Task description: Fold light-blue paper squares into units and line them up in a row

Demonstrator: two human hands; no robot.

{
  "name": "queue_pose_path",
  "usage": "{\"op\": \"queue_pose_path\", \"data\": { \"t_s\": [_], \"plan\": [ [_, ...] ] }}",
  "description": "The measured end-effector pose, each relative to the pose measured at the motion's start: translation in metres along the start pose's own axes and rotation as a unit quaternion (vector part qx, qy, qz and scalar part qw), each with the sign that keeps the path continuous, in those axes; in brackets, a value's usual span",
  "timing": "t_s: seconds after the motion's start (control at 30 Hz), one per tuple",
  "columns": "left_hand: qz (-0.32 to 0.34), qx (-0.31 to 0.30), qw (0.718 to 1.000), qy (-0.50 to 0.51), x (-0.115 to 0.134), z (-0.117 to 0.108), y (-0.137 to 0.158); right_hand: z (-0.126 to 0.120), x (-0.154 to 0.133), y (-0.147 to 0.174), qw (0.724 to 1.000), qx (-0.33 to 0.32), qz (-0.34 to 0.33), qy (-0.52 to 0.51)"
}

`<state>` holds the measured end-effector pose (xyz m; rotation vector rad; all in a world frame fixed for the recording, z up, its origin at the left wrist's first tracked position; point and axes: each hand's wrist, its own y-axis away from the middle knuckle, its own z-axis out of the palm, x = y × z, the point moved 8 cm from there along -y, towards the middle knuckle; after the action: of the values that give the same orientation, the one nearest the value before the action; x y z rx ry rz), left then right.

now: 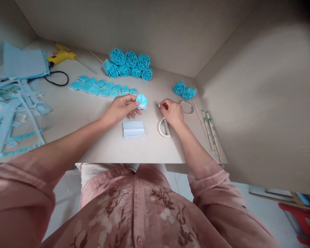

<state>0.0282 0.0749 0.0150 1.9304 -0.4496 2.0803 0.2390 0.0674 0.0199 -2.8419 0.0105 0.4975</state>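
Observation:
My left hand (pixel 122 108) pinches a folded piece of blue paper (pixel 142 100) with a pointed top and a white strip across it. To the right, apart from that paper, my right hand (pixel 172 112) is closed, with a tiny white bit (pixel 159 105) showing at its fingertips; its kind is too small to tell. Just below that hand lie white-handled scissors (pixel 164 128), partly covered by it. A stack of pale blue paper pieces (pixel 133 129) rests on the table between my forearms. Beyond my left hand sit rows of folded blue petals (pixel 103 87).
Blue paper roses (pixel 131 59) cluster at the back, with two more roses (pixel 184 90) at right. A yellow glue gun (pixel 63 55), paper sheets (pixel 26 62) and scraps (pixel 15 110) occupy the left. A ring (pixel 187 107) and wooden sticks (pixel 211 129) lie near the right wall.

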Motion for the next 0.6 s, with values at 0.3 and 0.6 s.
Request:
{"op": "queue_pose_path", "data": {
  "t_s": [0.3,0.6],
  "plan": [
    [-0.019,-0.027,0.999,0.029,-0.004,0.005,-0.001,0.01,0.022,-0.005,0.982,0.015,0.053,-0.183],
    [-0.038,-0.087,0.995,0.042,-0.011,0.013,0.001,-0.043,-0.049,0.014,0.945,0.093,-0.168,-0.264]
  ]
}}
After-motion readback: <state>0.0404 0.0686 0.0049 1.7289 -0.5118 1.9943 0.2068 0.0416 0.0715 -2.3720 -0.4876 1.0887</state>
